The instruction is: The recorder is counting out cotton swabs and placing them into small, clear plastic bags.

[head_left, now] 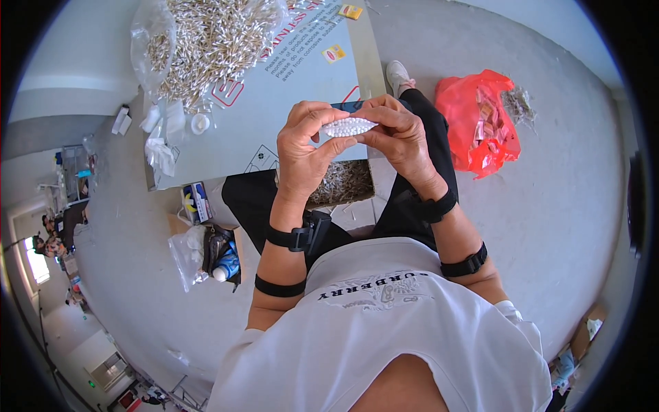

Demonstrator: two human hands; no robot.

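Between my two hands is a tight bundle of cotton swabs (349, 127), its white tips turned up and pressed into a pointed oval. My left hand (305, 141) pinches its left end with thumb and fingers. At the other end, my right hand (398, 130) grips it the same way. A dark flat object (349, 106) shows just behind the fingers, partly hidden. Below my hands, a cardboard box (374, 180) full of loose swabs sits between my legs. On the table, a large heap of cotton swabs (213, 48) spills from a clear plastic bag (152, 41).
The table (233, 141) carries two small yellow packets (334, 53), a white roll (200, 123) and crumpled clear plastic (160, 156). A red plastic bag (456, 110) with pink packs stands on the floor to the right. At left is an open carton (237, 257) holding a blue bottle.
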